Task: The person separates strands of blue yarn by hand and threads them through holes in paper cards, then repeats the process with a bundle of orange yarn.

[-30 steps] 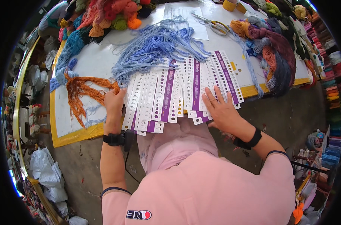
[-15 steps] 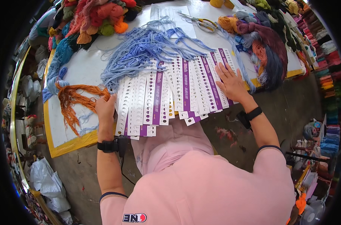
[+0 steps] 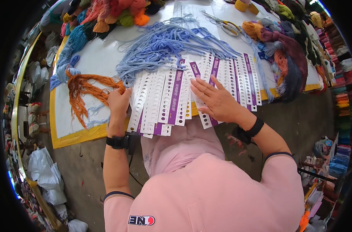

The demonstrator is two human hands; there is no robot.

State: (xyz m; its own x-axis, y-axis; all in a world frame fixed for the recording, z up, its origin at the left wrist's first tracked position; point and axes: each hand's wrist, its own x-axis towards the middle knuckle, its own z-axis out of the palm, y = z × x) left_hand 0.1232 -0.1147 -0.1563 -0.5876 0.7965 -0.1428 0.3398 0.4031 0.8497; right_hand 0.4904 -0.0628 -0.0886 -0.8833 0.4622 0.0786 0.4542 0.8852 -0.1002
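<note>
My left hand point(image 3: 119, 101) is closed around one end of a bundle of rust-orange thread point(image 3: 80, 92), whose loose strands trail over the table to the left. My right hand point(image 3: 217, 101) lies flat with fingers outstretched on white and purple cards punched with rows of round holes point(image 3: 175, 101). Several of these cards overlap in a fanned row along the near table edge, some jutting past it. Light blue thread point(image 3: 156, 48) spreads in a loose tangle across their far ends.
Scissors with yellow-and-black handles point(image 3: 230, 28) lie on printed paper point(image 3: 193, 11) farther back. Mixed thread skeins are heaped at far left point(image 3: 121, 13) and right point(image 3: 286, 58). Yellow tape edges the white table point(image 3: 90, 137). A white plastic bag point(image 3: 46, 170) is at lower left.
My right hand has slid left from the right end of the card row to its middle, and cards beneath it have shifted. My left hand still grips the orange thread.
</note>
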